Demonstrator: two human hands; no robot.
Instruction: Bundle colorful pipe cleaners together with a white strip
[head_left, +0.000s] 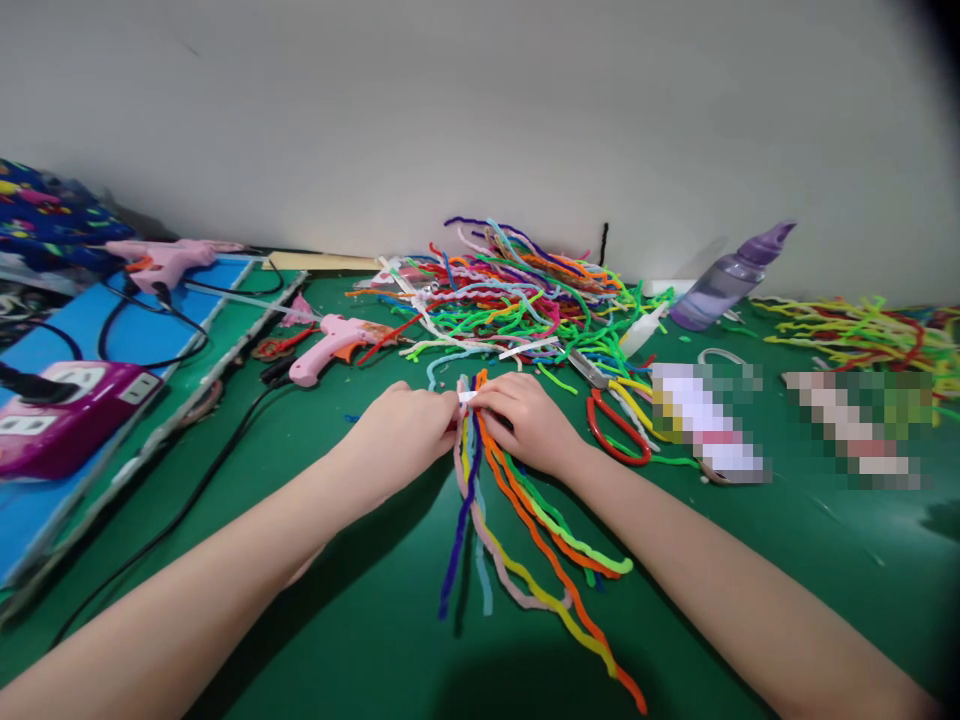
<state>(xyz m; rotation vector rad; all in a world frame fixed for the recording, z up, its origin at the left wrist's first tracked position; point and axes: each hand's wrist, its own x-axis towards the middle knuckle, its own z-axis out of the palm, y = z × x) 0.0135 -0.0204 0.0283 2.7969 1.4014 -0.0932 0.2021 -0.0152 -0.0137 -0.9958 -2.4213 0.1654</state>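
Multicoloured fuzzy stems [516, 487], pinched by the left hand [416, 425] and right hand [525, 415] at a white strip [466, 397], fan nearward over the bench [360, 620]; a tangled pile [517, 300] limits room beyond, scissors [594, 415] rightward.

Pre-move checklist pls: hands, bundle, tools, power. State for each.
1. Both hands on the bundle: ok; left hand and right hand meet at its far end.
2. White strip at that end: ok, between the hands.
3. Strip wrapped all round: cannot tell, hands cover it.
4. Loose ends gathered: not ok, they splay over the table.
5. Near glue gun out of the hands: ok, lies beyond the left hand. Hot or cold: cannot tell.
6. Plug in the power strip: ok.
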